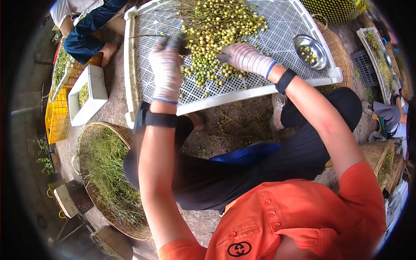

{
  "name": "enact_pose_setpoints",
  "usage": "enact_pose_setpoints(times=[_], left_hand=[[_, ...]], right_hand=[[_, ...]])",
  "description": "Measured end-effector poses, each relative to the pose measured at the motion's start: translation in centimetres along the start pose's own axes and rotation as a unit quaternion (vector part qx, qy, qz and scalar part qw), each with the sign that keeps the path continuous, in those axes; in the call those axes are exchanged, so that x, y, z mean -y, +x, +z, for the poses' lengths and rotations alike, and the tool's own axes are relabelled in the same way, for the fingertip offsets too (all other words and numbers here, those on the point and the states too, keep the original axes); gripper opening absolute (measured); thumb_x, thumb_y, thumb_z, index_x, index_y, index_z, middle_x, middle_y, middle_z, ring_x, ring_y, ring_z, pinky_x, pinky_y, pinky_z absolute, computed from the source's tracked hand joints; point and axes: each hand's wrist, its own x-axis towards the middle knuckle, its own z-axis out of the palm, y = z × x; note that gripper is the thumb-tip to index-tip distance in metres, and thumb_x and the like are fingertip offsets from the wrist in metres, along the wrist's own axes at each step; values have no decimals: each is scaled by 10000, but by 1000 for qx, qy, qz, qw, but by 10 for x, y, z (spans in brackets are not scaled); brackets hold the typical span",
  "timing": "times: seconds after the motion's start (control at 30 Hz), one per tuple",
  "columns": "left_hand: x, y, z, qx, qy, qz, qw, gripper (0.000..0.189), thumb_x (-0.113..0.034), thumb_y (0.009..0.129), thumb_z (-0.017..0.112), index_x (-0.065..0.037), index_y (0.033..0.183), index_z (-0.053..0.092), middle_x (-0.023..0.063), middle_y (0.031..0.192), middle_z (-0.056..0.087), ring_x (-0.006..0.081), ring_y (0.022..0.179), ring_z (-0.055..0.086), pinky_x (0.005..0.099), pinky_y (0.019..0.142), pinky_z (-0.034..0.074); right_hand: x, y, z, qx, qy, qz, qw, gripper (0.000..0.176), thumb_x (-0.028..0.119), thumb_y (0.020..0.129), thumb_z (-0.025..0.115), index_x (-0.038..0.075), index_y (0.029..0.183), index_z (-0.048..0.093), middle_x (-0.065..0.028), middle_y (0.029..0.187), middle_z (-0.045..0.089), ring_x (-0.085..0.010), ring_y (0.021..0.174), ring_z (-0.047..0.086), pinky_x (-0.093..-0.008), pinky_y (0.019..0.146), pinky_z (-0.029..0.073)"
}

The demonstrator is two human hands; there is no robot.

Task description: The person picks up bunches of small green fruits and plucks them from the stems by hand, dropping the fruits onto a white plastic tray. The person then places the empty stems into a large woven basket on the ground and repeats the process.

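Observation:
My left hand [168, 65], in a striped white glove with dark grey fingertips, is over the left part of a white perforated tray [149, 71]. Its fingers are curled together, and a thin twig [145, 36] sticks out leftward from them. Across from it, my right hand [247, 57], gloved the same way, has its fingertips drawn together at the edge of a heap of small round yellow-green fruits [212, 41]. Whatever those fingertips hold is hidden. Thin stems [193, 15] lie among the fruits at the tray's far side.
A metal bowl [320, 51] with a few fruits stands on the tray's right. Below left is a wicker basket [89, 130] full of green stems. A white box [97, 97] and yellow crates [57, 119] stand further left. Another person's leg [84, 41] is at upper left.

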Motion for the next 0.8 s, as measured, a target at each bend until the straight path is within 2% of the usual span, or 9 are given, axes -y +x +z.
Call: enact_pose_setpoints(times=[0.07, 0.17, 0.23, 0.3, 0.33, 0.43, 0.57, 0.63, 0.8], left_hand=[[-26, 2, -7, -43, 53, 10, 998, 184, -174, 814, 631, -11, 897, 645, 49, 750, 661, 79, 511, 550, 188, 430, 332], [-12, 18, -29, -11, 26, -21, 999, 190, -216, 809, 625, -30, 827, 660, 54, 714, 648, 83, 506, 543, 180, 442, 323], [-20, -5, -11, 63, 86, -80, 991, 210, -250, 801, 618, -44, 801, 659, 30, 653, 605, 87, 476, 512, 180, 432, 314], [-42, -33, 9, 263, 111, -191, 939, 186, -178, 800, 582, -13, 835, 662, 40, 701, 619, 128, 526, 543, 236, 495, 430], [-15, -30, 4, 427, 131, -164, 879, 197, -148, 802, 555, -12, 892, 666, 55, 751, 638, 142, 568, 572, 264, 547, 475], [16, -74, 26, 625, 234, -153, 729, 390, -133, 684, 649, -10, 1052, 615, 75, 783, 644, 122, 643, 582, 260, 575, 487], [4, -93, 46, 632, 391, -238, 625, 523, -220, 713, 693, -63, 1190, 545, 75, 805, 650, 126, 612, 588, 273, 590, 496], [11, -82, 40, 574, 352, -270, 688, 374, -196, 777, 651, -75, 1127, 594, 47, 762, 652, 105, 549, 574, 247, 528, 481], [9, -51, 27, 313, 287, -212, 880, 258, -168, 852, 571, -29, 1065, 612, 32, 711, 614, 82, 553, 538, 229, 506, 443]], right_hand=[[-11, -3, -3, 104, -42, 122, 986, 416, 459, 891, 412, 117, 1046, 592, -103, 934, 643, -287, 869, 611, -414, 773, 465], [-58, 0, 38, -90, 12, -99, 991, 263, 292, 867, 503, 139, 1055, 603, -94, 917, 633, -270, 898, 598, -380, 791, 470], [-50, -6, 2, 24, 48, -159, 986, 267, 226, 834, 550, 148, 1084, 606, -88, 988, 632, -245, 959, 587, -347, 829, 463], [-39, -4, -40, 148, 124, -36, 980, 275, 200, 804, 590, 143, 1072, 616, -80, 1044, 628, -239, 963, 589, -330, 827, 462], [-51, 6, -42, 110, 119, 1, 987, 284, 237, 783, 587, 165, 1056, 625, -74, 1031, 632, -250, 958, 588, -339, 833, 459], [-61, 39, -48, 6, 53, 56, 997, 272, 241, 781, 562, 175, 1038, 624, -65, 1057, 619, -267, 956, 579, -357, 834, 455], [-75, 79, -18, -295, -153, -105, 937, 297, 271, 787, 576, 135, 1050, 600, -74, 1066, 594, -275, 974, 561, -391, 825, 450], [-68, 86, -27, -125, -215, -39, 968, 220, 253, 770, 583, 142, 954, 631, -70, 966, 616, -272, 905, 582, -406, 770, 464], [-58, 73, -78, -200, 52, -52, 977, 119, 232, 744, 622, 153, 809, 682, -35, 799, 662, -226, 734, 617, -338, 711, 485]])
